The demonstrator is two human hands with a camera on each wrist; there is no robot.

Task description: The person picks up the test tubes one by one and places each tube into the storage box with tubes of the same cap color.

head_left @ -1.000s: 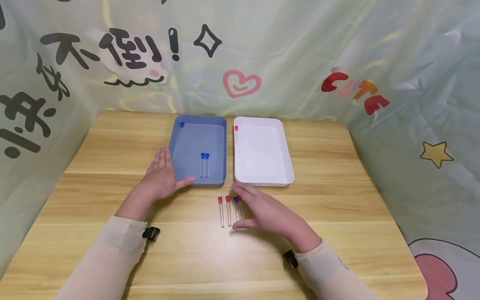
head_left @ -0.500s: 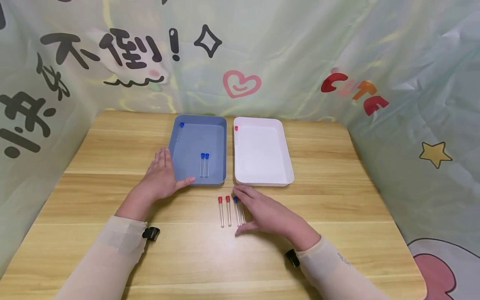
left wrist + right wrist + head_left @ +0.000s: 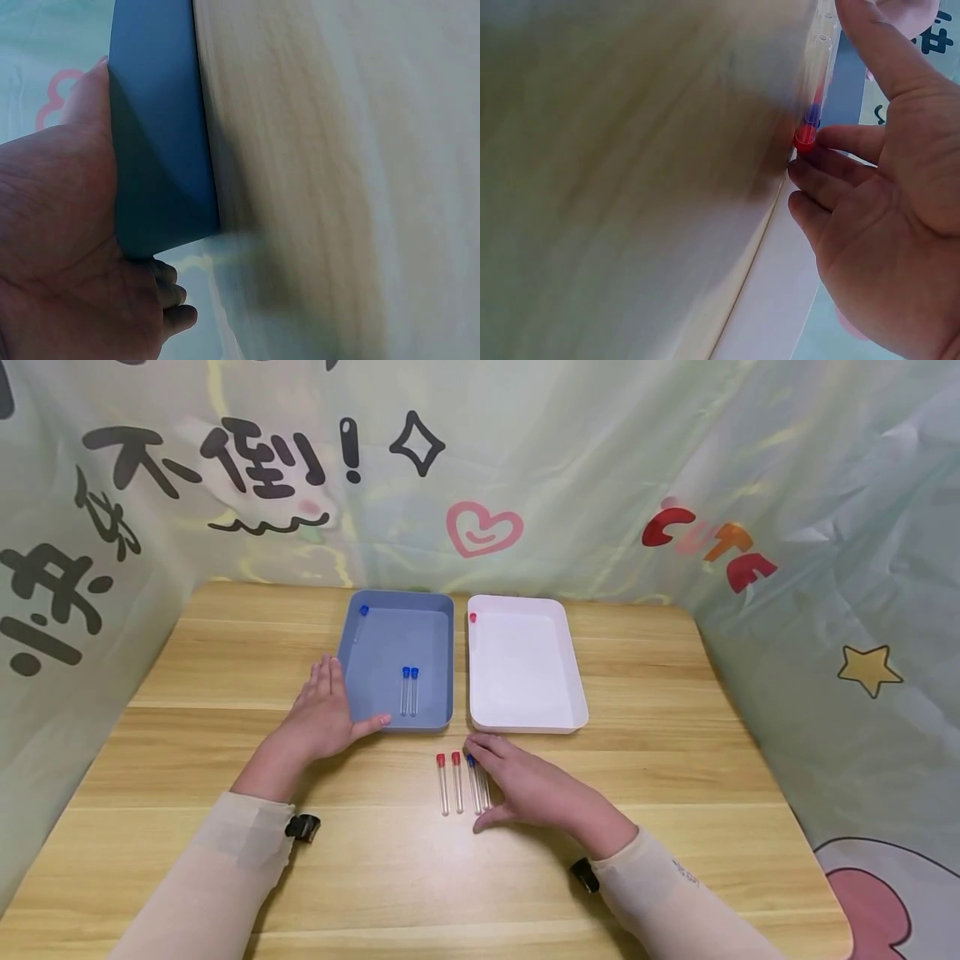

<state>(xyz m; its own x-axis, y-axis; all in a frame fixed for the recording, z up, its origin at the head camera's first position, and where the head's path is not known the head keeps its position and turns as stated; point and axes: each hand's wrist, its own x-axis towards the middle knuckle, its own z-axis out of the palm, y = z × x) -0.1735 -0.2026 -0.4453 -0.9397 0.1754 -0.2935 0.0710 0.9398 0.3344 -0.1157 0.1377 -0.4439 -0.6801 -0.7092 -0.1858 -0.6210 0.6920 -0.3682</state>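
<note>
In the head view my left hand (image 3: 321,716) rests at the near left corner of the blue tray (image 3: 397,631), fingers straight along its side and thumb at the front edge. Three blue-capped test tubes lie inside, including a tube (image 3: 406,692) near the front. My right hand (image 3: 540,789) is over the right end of a row of test tubes, thumb apart from fingers. Two red-capped tubes (image 3: 457,783) and a blue-capped tube (image 3: 474,787) show there. In the right wrist view, my fingertips are close beside a red-capped tube (image 3: 806,135); contact is unclear.
A white tray (image 3: 525,668) stands right of the blue one, with a red-capped tube (image 3: 472,618) along its left wall. Both are at the back of the wooden table (image 3: 660,735). A printed cloth (image 3: 585,468) encloses the table's back and sides.
My right hand has shifted slightly right and toward me, its thumb moving down past the tubes' lower ends. It now covers the rightmost red cap. My left hand stays put.
</note>
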